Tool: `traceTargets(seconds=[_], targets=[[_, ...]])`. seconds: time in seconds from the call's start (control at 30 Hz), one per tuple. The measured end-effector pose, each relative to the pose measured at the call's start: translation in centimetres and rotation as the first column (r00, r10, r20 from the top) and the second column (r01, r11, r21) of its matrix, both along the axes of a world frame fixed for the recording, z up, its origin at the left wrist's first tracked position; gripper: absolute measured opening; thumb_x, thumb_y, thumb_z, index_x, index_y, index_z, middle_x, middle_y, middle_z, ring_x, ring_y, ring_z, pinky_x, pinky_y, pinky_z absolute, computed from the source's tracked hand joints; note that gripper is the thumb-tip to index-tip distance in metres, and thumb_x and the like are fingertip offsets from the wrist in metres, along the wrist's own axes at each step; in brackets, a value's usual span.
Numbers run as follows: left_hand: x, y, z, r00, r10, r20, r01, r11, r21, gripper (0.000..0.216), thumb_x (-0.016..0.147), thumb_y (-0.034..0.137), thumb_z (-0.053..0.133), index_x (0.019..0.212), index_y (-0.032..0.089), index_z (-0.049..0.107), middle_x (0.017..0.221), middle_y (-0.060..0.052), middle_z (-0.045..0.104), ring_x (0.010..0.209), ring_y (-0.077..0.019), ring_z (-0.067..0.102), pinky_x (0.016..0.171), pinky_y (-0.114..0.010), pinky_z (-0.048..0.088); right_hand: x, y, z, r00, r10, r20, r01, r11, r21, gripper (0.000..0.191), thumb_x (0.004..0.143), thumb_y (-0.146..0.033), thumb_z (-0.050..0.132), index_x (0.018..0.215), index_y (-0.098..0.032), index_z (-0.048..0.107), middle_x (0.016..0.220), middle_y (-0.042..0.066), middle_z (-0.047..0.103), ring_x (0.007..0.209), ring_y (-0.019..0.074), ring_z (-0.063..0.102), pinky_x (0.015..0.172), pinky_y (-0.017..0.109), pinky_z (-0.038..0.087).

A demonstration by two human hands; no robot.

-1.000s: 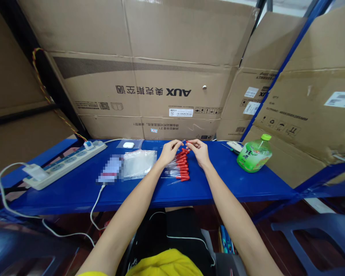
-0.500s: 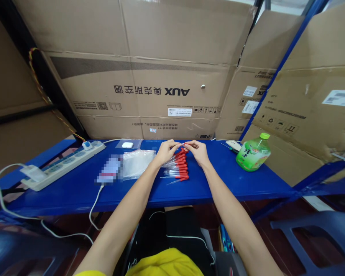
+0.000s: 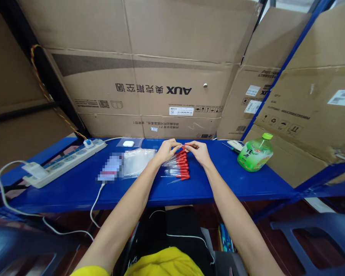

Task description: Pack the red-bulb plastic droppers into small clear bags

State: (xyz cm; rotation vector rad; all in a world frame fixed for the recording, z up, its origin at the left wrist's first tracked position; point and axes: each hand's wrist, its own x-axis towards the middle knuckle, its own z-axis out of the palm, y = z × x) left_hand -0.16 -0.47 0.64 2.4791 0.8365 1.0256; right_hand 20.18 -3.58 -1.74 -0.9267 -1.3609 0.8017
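Observation:
My left hand (image 3: 168, 150) and my right hand (image 3: 199, 151) meet near the back of the table, fingertips almost touching. Between the right thumb and fingers is the red end of a slim red-handled tool (image 3: 186, 146). The left fingers pinch close beside it, where its thin part seems to lie, though this is mostly hidden. Just below the hands lies a row of several similar slim tools (image 3: 184, 168), red handles to the right and thin metallic shafts to the left. Clear plastic seems to cover some shafts; their exact kind is too small to tell.
Clear plastic bags (image 3: 138, 164) lie left of the hands, beside a blurred phone (image 3: 111, 168) on a charging cable. A white power strip (image 3: 66, 163) and a small white case (image 3: 128, 143) are further left. A green bottle (image 3: 254, 155) stands right, on the blue table (image 3: 224, 188). Cardboard (image 3: 149, 73) walls the back.
Both hands stay together at almost the same place, with only slight finger movement around the red-handled tool. The whole view has shifted slightly. The row of tools looks unchanged.

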Motion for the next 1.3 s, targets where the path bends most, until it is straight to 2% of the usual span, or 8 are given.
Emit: traceTargets(seconds=[0.23,0.4,0.53,0.63,0.77,0.9,1.07,1.3], targets=[[-0.2,0.0,0.2,1.000,-0.025,-0.018,0.025,0.999,0.020,0.036,0.101,0.040,0.052,0.105,0.021,0.082,0.091,-0.009,0.069,0.088,-0.0211,0.062,0.088,-0.032,0.046,0.0,-0.1,0.1,0.997,0.021,0.070,-0.022,1.000,0.021,0.040,0.066,-0.053,0.087,0.086,-0.020,0.078,0.071,0.003,0.074,0.065,0.0204,0.067,0.070,0.037,0.057],[0.3,0.0,0.1,0.950,0.069,0.303,-0.022,0.988,-0.156,0.036,0.094,0.048,0.064,0.110,0.019,0.079,0.093,-0.007,0.071,0.080,-0.0177,0.060,0.080,-0.030,0.048,-0.3,-0.4,0.6,0.993,-0.099,0.066,0.093,0.992,0.091,0.037,0.077,-0.055,0.079,0.090,-0.021,0.076,0.078,0.005,0.075,0.070,0.0216,0.068,0.070,0.036,0.057],[1.5,-0.1,0.1,0.694,0.236,0.681,0.225,0.826,-0.516,0.049,0.100,0.059,0.051,0.120,0.018,0.067,0.105,-0.009,0.072,0.072,-0.0123,0.058,0.072,-0.027,0.050,-0.7,-0.7,0.7,0.977,-0.193,0.093,0.178,0.973,0.148,0.035,0.080,-0.056,0.076,0.090,-0.022,0.075,0.085,0.006,0.076,0.076,0.0229,0.069,0.073,0.035,0.057],[2.2,-0.4,0.1,0.589,0.300,0.750,0.407,0.692,-0.596,0.051,0.104,0.063,0.034,0.111,0.020,0.061,0.115,-0.012,0.071,0.071,-0.0113,0.058,0.067,-0.026,0.051,-1.1,-0.7,0.4,0.972,-0.199,0.123,0.178,0.971,0.159,0.036,0.081,-0.057,0.074,0.092,-0.023,0.075,0.089,0.006,0.076,0.077,0.0229,0.069,0.073,0.036,0.056],[2.6,-0.9,0.1,0.546,0.301,0.782,0.461,0.671,-0.581,0.055,0.103,0.068,0.025,0.091,0.022,0.052,0.095,-0.006,0.066,0.061,-0.0102,0.047,0.055,-0.024,0.042,-1.5,-0.6,0.1,0.978,-0.161,0.131,0.140,0.978,0.158,0.035,0.080,-0.056,0.076,0.091,-0.023,0.075,0.087,0.005,0.075,0.076,0.0220,0.067,0.073,0.035,0.055],[2.4,-1.4,0.4,0.493,0.269,0.828,0.526,0.665,-0.530,0.054,0.103,0.067,0.023,0.077,0.022,0.037,0.074,0.001,0.044,0.053,-0.0095,0.031,0.051,-0.023,0.037,-1.6,-0.8,0.4,0.996,-0.059,0.073,0.055,0.997,0.058,0.042,0.077,-0.060,0.077,0.095,-0.023,0.074,0.074,0.002,0.071,0.066,0.0191,0.065,0.065,0.033,0.053],[2.0,-1.8,1.0,0.435,0.257,0.863,0.576,0.657,-0.486,0.049,0.106,0.057,0.024,0.072,0.021,0.028,0.067,0.003,0.030,0.050,-0.0094,0.022,0.046,-0.022,0.029,-1.7,-0.8,0.8,0.995,0.073,-0.070,-0.076,0.996,-0.040,0.047,0.072,-0.063,0.081,0.093,-0.022,0.073,0.075,0.003,0.075,0.065,0.0175,0.068,0.069,0.034,0.058],[2.1,-2.1,1.0,0.303,0.293,0.907,0.706,0.570,-0.421,0.040,0.105,0.045,0.028,0.072,0.022,0.025,0.065,0.003,0.028,0.049,-0.0094,0.021,0.044,-0.021,0.028,-1.7,-0.8,0.6,0.993,0.064,-0.101,-0.067,0.997,-0.027,0.046,0.068,-0.059,0.087,0.087,-0.020,0.073,0.078,0.006,0.078,0.067,0.0195,0.072,0.073,0.036,0.061]])
